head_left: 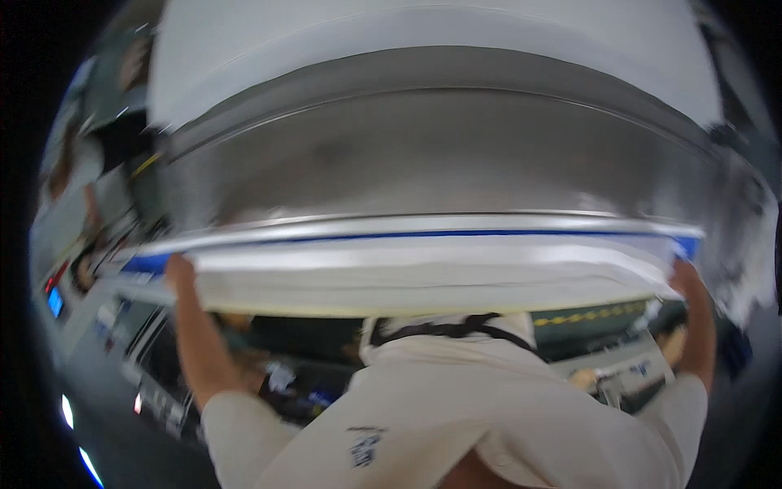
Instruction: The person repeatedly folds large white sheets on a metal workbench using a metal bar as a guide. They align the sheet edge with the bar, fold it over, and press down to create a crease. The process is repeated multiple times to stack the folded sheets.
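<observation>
A wide white cloth (440,273) hangs stretched across in front of me, with soft folds and a pale yellowish lower edge. My left hand (177,270) is closed on its left end and my right hand (686,277) on its right end, both arms spread wide. Motion blurs the fingers, and the cloth partly hides them. Just beyond the cloth's upper edge runs a narrow blue strip (456,235), wider at both ends, along the front edge of a broad metal machine (440,155).
More white material (440,24) covers the machine's far side. At the left, a blurred person (90,204) is near some equipment with a small lit blue screen (55,301). Crumpled whitish sheeting (745,244) hangs at the right. Yellow-and-dark floor tape (590,314) shows below the cloth.
</observation>
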A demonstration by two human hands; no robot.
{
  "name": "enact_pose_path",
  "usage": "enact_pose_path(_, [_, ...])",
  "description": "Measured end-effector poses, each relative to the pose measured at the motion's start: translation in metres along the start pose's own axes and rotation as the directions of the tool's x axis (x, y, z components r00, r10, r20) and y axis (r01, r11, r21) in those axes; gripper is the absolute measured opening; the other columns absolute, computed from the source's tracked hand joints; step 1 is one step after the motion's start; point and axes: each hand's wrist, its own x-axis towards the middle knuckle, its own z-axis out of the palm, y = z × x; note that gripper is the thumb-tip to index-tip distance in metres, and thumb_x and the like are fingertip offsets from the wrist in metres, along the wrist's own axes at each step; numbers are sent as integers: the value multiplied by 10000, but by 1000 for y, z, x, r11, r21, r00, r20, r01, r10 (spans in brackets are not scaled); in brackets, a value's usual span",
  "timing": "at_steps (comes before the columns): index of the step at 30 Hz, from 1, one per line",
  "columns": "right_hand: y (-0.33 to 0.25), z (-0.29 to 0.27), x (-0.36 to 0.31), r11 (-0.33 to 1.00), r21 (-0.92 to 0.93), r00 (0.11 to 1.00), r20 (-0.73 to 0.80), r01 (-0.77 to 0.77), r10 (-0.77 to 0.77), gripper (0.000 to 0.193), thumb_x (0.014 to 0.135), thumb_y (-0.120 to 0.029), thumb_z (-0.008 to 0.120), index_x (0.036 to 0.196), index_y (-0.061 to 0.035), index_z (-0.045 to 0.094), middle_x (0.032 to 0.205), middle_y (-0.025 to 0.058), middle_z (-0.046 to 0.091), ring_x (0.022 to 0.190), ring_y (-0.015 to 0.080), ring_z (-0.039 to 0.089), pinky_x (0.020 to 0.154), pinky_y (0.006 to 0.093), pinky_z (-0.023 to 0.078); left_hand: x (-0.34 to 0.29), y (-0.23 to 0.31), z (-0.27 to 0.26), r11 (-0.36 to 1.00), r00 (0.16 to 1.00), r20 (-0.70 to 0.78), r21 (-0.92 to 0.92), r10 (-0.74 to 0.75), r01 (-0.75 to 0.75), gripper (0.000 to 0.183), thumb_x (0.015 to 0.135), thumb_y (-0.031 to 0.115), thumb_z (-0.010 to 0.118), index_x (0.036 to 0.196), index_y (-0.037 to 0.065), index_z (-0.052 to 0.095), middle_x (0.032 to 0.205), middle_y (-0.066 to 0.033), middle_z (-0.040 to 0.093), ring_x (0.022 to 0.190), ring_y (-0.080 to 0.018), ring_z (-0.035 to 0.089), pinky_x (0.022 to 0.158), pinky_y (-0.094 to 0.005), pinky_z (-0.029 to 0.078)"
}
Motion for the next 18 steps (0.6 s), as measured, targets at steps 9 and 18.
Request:
enact_pose_path(9, [-58,-49,-26,992,28,992,-21,122,-121,361,637,-188,633,990,-113,627,972,148,638,936,330,596,791,420,487,-29,121,-92,984,998,-26,-170,48,-52,395,836,202,414,1209,171,541,1111,-146,602,978,-349,588,802,-455,475])
enact_pose_path(18, [-116,-83,-9,982,70,931,-338,173,-139,175,741,-143,503,862,-84,615,865,165,636,829,379,592,719,472,478,-18,153,-93,826,955,-283,-557,-91,-87,365,833,281,500,1167,150,570,1174,-107,569,1019,-304,567,852,-429,454])
